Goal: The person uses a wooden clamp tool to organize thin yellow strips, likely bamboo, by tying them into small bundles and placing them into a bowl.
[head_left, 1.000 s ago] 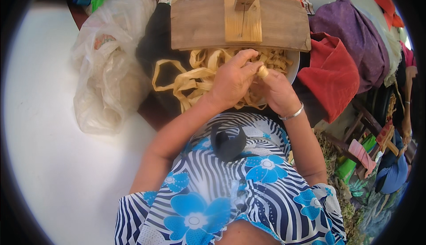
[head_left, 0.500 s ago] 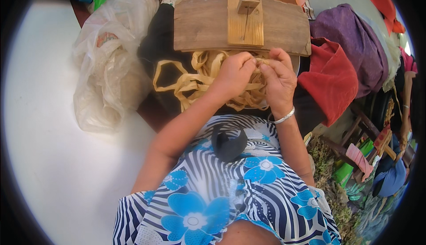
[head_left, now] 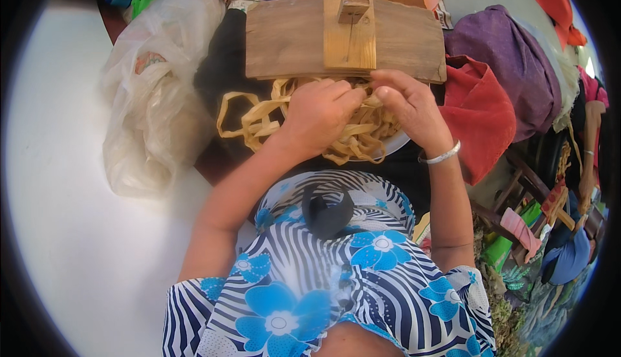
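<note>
A heap of long, flat tan fibre strips (head_left: 262,121) lies in front of me in a white basin (head_left: 398,142), with loops hanging over its left side. My left hand (head_left: 321,112) is closed over the heap, thumb and fingers pinched on a strip. My right hand (head_left: 414,108), with a silver bangle on the wrist, is beside it, thumb and bent fingers together at the strip between the hands. The exact grip is partly hidden. Just beyond my fingertips lies a wooden board (head_left: 284,37) bearing a small block (head_left: 353,9) and a thin metal pin (head_left: 350,43).
A cloudy plastic bag (head_left: 152,124) sits at left on a white surface (head_left: 58,182). Red cloth (head_left: 482,118) and a purple cloth bundle (head_left: 508,66) are at right. Another person's arm (head_left: 590,143) shows at the far right, near a wooden chair (head_left: 517,185).
My hands have moved apart, the left toward the left and nearer me, the right slightly to the right. The whole view has shifted a little.
</note>
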### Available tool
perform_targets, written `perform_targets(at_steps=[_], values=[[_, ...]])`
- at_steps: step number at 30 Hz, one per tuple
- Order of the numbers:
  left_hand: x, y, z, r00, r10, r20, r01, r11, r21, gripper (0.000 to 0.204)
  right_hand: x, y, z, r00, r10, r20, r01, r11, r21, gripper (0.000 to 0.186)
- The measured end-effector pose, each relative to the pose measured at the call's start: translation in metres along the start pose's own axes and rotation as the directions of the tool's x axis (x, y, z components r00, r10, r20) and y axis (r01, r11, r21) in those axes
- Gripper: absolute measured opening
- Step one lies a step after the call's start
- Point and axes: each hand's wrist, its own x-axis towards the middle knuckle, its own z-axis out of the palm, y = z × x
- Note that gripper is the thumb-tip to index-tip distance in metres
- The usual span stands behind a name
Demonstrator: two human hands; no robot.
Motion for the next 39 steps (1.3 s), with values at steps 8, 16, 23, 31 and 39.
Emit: perform_targets(at_steps=[8, 16, 23, 31, 39], values=[[0.014, -0.018, -0.009, 0.831, -0.400, 0.387, 0.557, 0.572, -0.603, 0.012, 0.014, -0.001, -0.023, 0.972, 0.165, 0.166, -0.198, 0.958, 0.206, 0.014], [0.044, -0.061, -0.026, 0.850, -0.375, 0.370, 0.524, 0.676, -0.518, 0.015, 0.040, -0.007, 0.003, 0.995, -0.013, -0.098, 0.023, 0.994, 0.106, 0.014], [0.058, -0.080, -0.013, 0.862, -0.438, 0.255, 0.507, 0.747, -0.429, 0.018, 0.063, 0.016, 0.010, 0.939, -0.231, -0.256, 0.152, 0.943, -0.295, 0.012], [0.034, -0.058, -0.021, 0.860, -0.482, 0.167, 0.500, 0.862, -0.087, 0.020, 0.013, 0.003, -0.007, 0.843, -0.520, -0.140, 0.161, 0.492, -0.855, 0.015], [0.040, 0.000, -0.012, 0.941, -0.280, 0.190, 0.307, 0.942, -0.133, 0.023, 0.020, -0.011, 0.022, 0.974, -0.157, -0.162, 0.080, 0.913, -0.400, 0.014]])
